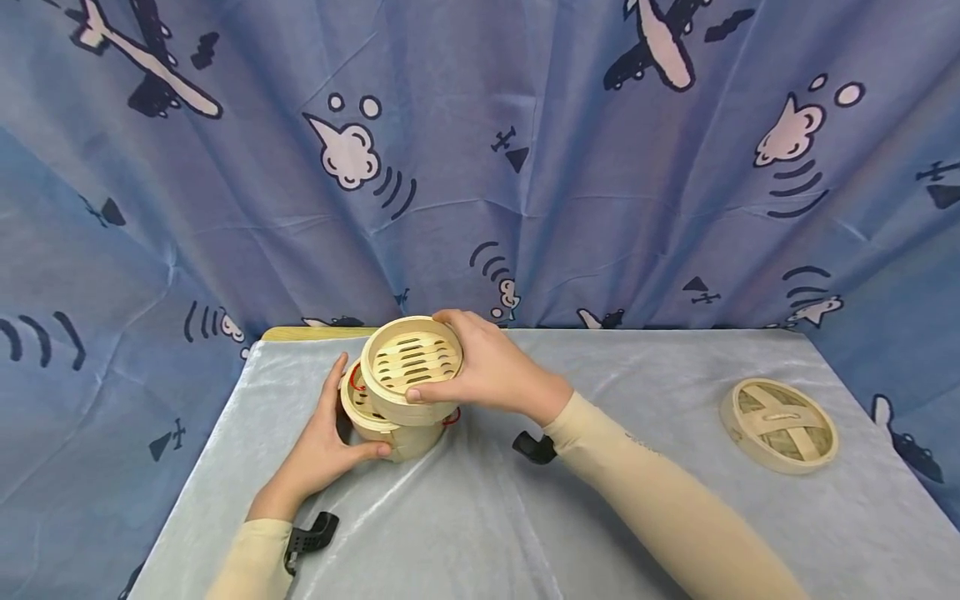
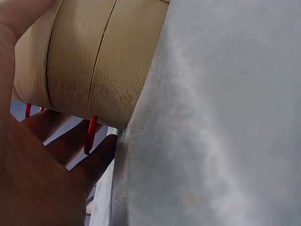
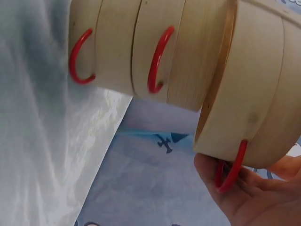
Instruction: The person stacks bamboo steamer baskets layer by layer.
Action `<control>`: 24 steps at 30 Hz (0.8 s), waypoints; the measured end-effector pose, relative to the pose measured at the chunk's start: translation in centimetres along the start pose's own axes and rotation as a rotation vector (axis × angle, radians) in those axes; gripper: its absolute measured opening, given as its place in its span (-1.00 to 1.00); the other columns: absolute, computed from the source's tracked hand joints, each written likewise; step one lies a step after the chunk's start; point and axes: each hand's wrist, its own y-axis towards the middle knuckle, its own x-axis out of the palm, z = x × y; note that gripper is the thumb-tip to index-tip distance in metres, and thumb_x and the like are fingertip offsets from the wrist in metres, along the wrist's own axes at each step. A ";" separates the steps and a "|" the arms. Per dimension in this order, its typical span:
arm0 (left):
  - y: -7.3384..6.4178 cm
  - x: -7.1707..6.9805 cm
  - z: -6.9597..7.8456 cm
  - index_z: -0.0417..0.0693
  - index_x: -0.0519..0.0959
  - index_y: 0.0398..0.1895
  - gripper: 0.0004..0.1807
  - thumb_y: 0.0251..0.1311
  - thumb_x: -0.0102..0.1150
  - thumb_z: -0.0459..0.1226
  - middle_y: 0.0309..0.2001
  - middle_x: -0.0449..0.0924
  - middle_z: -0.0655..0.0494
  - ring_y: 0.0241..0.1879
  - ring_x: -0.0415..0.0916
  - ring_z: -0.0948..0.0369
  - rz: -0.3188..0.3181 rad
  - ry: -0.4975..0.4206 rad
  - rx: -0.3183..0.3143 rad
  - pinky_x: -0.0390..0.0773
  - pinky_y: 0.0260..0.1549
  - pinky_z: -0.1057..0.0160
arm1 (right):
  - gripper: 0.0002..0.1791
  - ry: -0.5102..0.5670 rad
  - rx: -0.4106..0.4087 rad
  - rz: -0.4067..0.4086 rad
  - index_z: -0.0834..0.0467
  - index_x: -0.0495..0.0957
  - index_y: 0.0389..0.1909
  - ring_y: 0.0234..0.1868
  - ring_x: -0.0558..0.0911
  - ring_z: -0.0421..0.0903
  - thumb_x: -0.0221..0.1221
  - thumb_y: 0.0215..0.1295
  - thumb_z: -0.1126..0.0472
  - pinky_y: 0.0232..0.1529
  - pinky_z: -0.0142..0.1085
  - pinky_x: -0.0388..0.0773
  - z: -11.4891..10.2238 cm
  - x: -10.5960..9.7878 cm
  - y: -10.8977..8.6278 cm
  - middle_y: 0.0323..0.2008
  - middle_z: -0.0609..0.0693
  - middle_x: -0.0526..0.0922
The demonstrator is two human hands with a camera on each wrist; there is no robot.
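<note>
Right hand [image 1: 495, 367] grips round tan slatted bamboo basket [image 1: 414, 360], thumb opposing fingers; left hand [image 1: 321, 454], fingers parted, cups cylindrical pale bamboo stack [image 1: 414, 442]. Best: stack steady, basket level.

Head cam: from above the near side of the stack of round, pale bamboo steamer baskets [image 1: 415, 443], facing forward-down, widest; takes in the grey cloth-covered table [image 1: 600, 517] around it, blue airplane-print fabric curtain [image 1: 562, 208] behind it. Left wrist: close, low, left of stack, sideways. Right wrist: close, right of stack, sideways. All share stack, table.
</note>
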 end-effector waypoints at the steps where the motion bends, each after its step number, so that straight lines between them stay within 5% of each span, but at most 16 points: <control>1: 0.1 0.0 -0.4 0.45 -0.36 0.58 0.54 -0.27 0.70 -0.19 0.53 0.00 0.10 0.48 -0.01 0.13 0.004 0.001 0.001 -0.07 0.35 0.40 | 0.20 -0.002 0.003 0.003 0.04 0.39 0.29 0.06 0.49 -0.22 0.30 -0.34 -0.65 0.09 -0.22 0.48 -0.1 0.2 0.1 0.07 -0.11 0.51; 6: 0.4 0.2 -2.2 0.53 -0.42 0.56 0.60 -0.32 0.72 -0.17 0.54 -0.04 0.14 0.48 0.00 0.14 0.017 -0.009 0.010 -0.05 0.35 0.42 | 0.23 -0.008 0.020 -0.004 0.05 0.36 0.32 0.03 0.50 -0.20 0.28 -0.34 -0.67 0.05 -0.21 0.50 -0.9 0.8 0.4 0.08 -0.08 0.50; 11: 0.5 0.2 -2.7 0.49 -0.41 0.57 0.61 -0.35 0.73 -0.15 0.49 0.08 0.11 0.38 0.22 0.11 0.031 -0.025 0.040 0.08 0.28 0.51 | 0.26 -0.009 0.026 -0.014 0.08 0.33 0.34 0.02 0.50 -0.18 0.25 -0.32 -0.69 0.01 -0.21 0.52 -1.9 1.2 0.6 0.08 -0.03 0.48; 24: 0.1 0.0 0.9 0.42 -0.36 0.57 0.55 -0.29 0.70 -0.27 0.37 0.29 0.01 0.19 0.44 0.08 0.021 -0.065 0.050 0.30 0.19 0.40 | 0.25 -0.071 0.027 0.010 0.13 0.32 0.31 -0.05 0.52 -0.11 0.19 -0.26 -0.71 -0.06 -0.14 0.57 -3.2 2.7 0.9 0.02 0.04 0.49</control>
